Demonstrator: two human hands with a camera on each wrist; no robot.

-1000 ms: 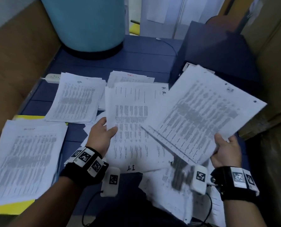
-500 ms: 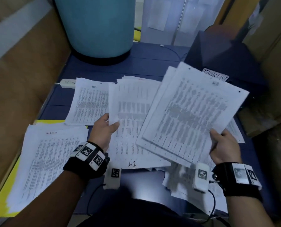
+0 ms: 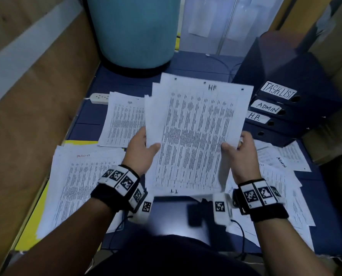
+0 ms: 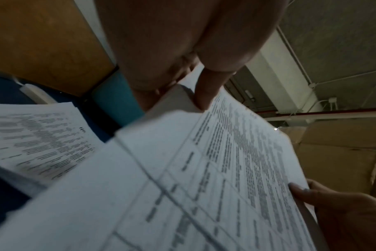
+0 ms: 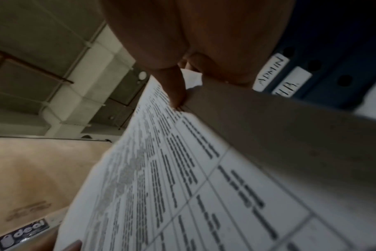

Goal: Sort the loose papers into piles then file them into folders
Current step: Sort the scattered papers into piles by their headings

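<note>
Both of my hands grip one raised sheaf of white printed sheets headed HR (image 3: 196, 134): left hand (image 3: 140, 154) on its left edge, right hand (image 3: 240, 156) on its right. Below lie the white HR pile (image 3: 124, 120) and dark blue binders (image 3: 281, 116). Since the sheets are fanned unevenly, I judge loosening either thumb could spill them across sorted piles.

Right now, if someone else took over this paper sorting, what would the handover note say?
Left hand and right hand: both grip the held sheaf by its side edges, thumbs on top; its top sheet is marked HR.
Piles on the desk: HR pile behind the left hand, TASKLIST pile on the yellow folder, ADMIN sheets to the right.
Binders labelled TASKLIST, ADMIN and H.R. are stacked at right, closed.
Done: piles started.
Left: place the sheaf, probably on the HR pile; finish sorting; file everything.
</note>
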